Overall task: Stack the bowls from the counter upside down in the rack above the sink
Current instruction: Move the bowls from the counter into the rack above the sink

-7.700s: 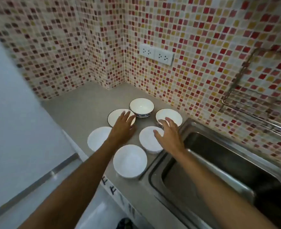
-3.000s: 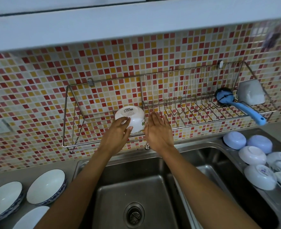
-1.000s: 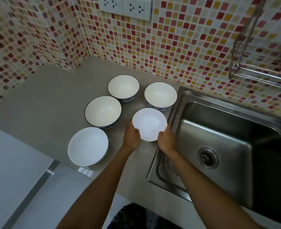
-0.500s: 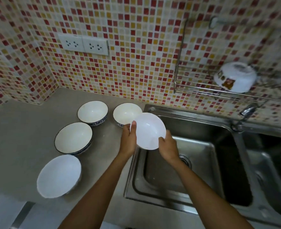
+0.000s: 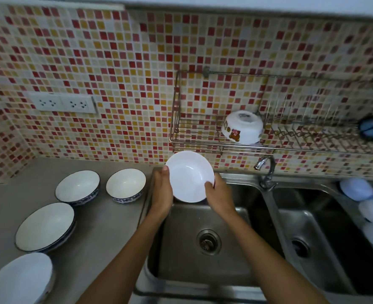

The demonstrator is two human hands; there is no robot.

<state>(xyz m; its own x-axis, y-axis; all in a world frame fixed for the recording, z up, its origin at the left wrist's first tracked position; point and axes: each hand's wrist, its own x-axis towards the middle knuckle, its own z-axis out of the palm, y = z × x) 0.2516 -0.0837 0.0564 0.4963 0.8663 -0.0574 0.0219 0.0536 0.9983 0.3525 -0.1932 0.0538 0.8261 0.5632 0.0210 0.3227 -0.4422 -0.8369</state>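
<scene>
Two hands, left hand [image 5: 162,191] and right hand [image 5: 219,197], closed on a white bowl's [image 5: 190,176] rim, have lifted it off the worktop [image 5: 106,227] over the sink [image 5: 205,255], below the rack [image 5: 203,137]; it remains unturned.

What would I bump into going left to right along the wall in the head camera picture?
White double wall socket → upside-down white bowl with a bear picture in the silver wire rack → blue dish brush at the rack's right end.
</scene>
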